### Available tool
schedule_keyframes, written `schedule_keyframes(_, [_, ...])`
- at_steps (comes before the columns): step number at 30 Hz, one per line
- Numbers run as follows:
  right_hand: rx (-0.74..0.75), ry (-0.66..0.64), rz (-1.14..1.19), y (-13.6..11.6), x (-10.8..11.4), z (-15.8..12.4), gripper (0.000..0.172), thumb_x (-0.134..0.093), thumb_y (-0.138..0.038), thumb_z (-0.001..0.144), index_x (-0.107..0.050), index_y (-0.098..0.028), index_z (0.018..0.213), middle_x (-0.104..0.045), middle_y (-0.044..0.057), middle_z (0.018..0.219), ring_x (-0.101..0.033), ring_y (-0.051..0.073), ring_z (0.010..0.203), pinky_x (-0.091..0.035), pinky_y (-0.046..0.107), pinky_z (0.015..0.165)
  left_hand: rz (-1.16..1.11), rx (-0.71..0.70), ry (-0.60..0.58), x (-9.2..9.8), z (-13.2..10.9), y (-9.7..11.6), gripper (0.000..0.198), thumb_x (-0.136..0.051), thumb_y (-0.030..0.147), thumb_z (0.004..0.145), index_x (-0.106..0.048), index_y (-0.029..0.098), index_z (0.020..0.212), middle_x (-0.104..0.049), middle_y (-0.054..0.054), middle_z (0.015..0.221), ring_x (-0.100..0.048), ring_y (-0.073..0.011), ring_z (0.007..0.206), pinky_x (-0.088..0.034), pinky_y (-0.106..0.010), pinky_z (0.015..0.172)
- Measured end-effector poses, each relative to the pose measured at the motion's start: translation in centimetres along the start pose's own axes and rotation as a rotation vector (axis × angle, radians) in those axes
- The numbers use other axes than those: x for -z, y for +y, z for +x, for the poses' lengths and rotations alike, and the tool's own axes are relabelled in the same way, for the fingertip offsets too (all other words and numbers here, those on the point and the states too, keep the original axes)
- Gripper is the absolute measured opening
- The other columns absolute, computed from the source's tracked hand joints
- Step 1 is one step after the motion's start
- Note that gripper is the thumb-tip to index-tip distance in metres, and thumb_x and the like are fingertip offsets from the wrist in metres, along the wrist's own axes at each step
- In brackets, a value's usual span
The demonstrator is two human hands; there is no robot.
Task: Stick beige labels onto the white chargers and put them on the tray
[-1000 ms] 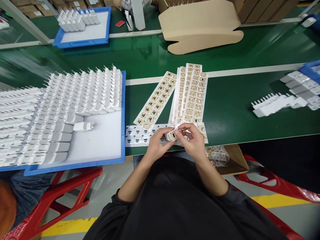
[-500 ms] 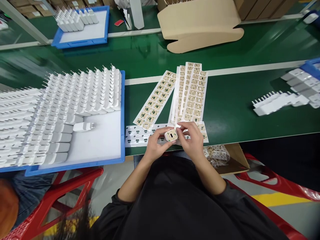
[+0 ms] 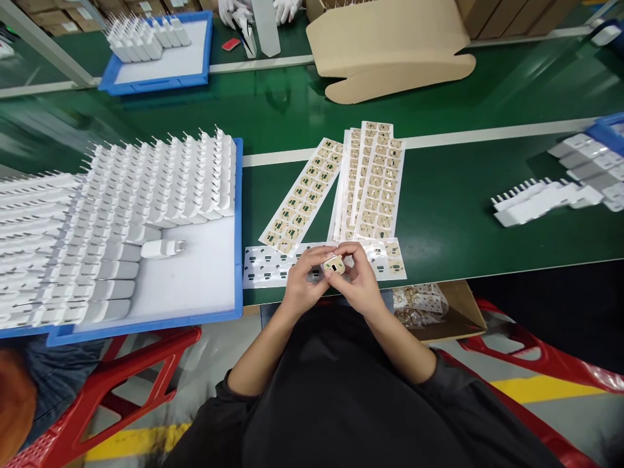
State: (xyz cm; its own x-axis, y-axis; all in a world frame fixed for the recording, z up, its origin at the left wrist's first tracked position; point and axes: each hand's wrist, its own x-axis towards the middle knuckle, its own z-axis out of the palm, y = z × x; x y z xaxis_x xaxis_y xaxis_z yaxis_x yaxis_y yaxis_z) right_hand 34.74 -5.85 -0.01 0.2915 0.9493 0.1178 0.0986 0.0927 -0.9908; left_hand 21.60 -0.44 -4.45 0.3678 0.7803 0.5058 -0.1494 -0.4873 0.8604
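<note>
My left hand [image 3: 303, 281] and my right hand [image 3: 359, 279] are closed together on one small white charger [image 3: 334, 265] at the near edge of the green belt; its end face carries a tan sticker. Under my hands lies a mostly peeled sticker sheet [image 3: 266, 265]. Beyond it, full sheets of tan stickers [image 3: 371, 182] fan out on the belt. A blue tray [image 3: 240, 214] to my left is packed with rows of white chargers [image 3: 160, 188], and a single charger [image 3: 163, 248] lies loose on its white floor.
A second blue tray [image 3: 160, 78] with chargers and a cardboard piece [image 3: 390, 45] sit at the far side, where another person's gloved hands [image 3: 234, 10] work. More white chargers [image 3: 541, 201] lie at the right. A box of used backing [image 3: 429, 305] and red stools [image 3: 127, 377] stand below the belt.
My right hand has drawn in from beside the charger and now presses on its stickered end together with my left. Gloved hands have appeared at the far edge.
</note>
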Motion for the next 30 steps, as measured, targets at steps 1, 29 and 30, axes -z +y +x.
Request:
schedule_keyframes(1, [0.004,0.036,0.017,0.1,-0.4,0.0,0.022,-0.073,-0.028,0.081,-0.059,-0.028,0.098,-0.053,0.003,0.102,-0.055,0.019,0.096,-0.054,0.031,0.078,0.046,-0.020,-0.005,0.0,0.1,0.1,0.027,-0.070,0.020,0.092,-0.063,0.027,0.117,-0.072,-0.010,0.126,-0.069,-0.0241,0.121,-0.059,-0.046,0.100])
schedule_keyframes(29, [-0.101,-0.038,0.289,1.1,-0.1,0.3,0.024,-0.069,-0.030,0.080,-0.074,-0.029,0.104,-0.061,0.005,0.115,-0.057,0.025,0.119,-0.048,0.040,0.103,-0.053,0.032,0.104,-0.1,-0.4,-0.1,0.036,-0.079,0.025,0.087,-0.060,0.025,0.117,-0.072,-0.009,0.125,-0.070,-0.0231,0.121,-0.061,-0.038,0.094])
schedule_keyframes(30, [-0.069,-0.051,0.278,1.2,-0.1,0.3,0.027,-0.072,-0.031,0.080,-0.073,-0.029,0.106,-0.060,0.005,0.115,-0.056,0.025,0.118,-0.048,0.040,0.102,-0.086,0.049,0.108,-0.2,-0.3,-0.1,0.035,-0.078,0.025,0.087,-0.060,0.025,0.117,-0.072,-0.009,0.124,-0.070,-0.0229,0.121,-0.061,-0.037,0.093])
